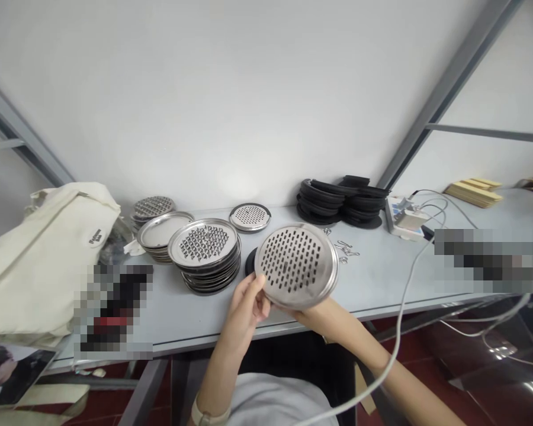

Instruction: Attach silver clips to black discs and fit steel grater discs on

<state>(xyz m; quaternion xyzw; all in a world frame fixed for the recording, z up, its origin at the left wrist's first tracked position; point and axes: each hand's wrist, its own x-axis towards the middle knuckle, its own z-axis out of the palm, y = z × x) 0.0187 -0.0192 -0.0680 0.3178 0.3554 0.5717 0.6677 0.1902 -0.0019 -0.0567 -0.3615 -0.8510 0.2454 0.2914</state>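
Silvery, round, slotted metal plates hover near the grey counter's front edge, left hand pinching their rim, right hand grasping beneath, likely for balance.

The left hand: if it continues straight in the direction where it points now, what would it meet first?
The left hand would likely meet the perforated metal disc first, since they are touching. The black piece behind seems next, though depth is unclear.
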